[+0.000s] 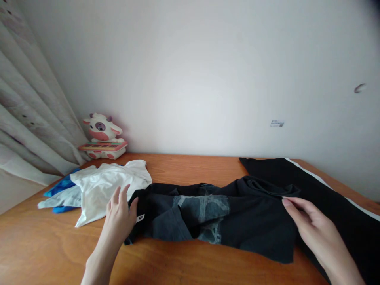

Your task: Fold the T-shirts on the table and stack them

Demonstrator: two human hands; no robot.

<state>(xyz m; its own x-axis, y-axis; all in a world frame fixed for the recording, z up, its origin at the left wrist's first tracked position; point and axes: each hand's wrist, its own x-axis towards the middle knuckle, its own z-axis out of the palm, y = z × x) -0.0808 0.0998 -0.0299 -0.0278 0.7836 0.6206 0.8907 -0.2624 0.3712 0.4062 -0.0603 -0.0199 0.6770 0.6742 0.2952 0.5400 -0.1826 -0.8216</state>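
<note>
A black T-shirt (249, 221) with a grey print lies loosely folded across the middle of the table. Its right part is pinched between the thumb and fingers of my right hand (314, 223), and the cloth bunches into a loose fold there. At the left end, my left hand (121, 211) is open, its fingers raised and spread and its thumb against or just beside the dark cloth. A small white label (140, 217) sticks out near that thumb. Whether the left thumb touches the cloth I cannot tell.
Left of the shirt lies a pile with a white garment (101, 186) over grey and blue ones (62, 188). Black cloth with a white stripe (332, 209) spreads along the right. A cow-shaped toy keyboard (103, 146) stands by the curtain (29, 103) on the wooden table (184, 265).
</note>
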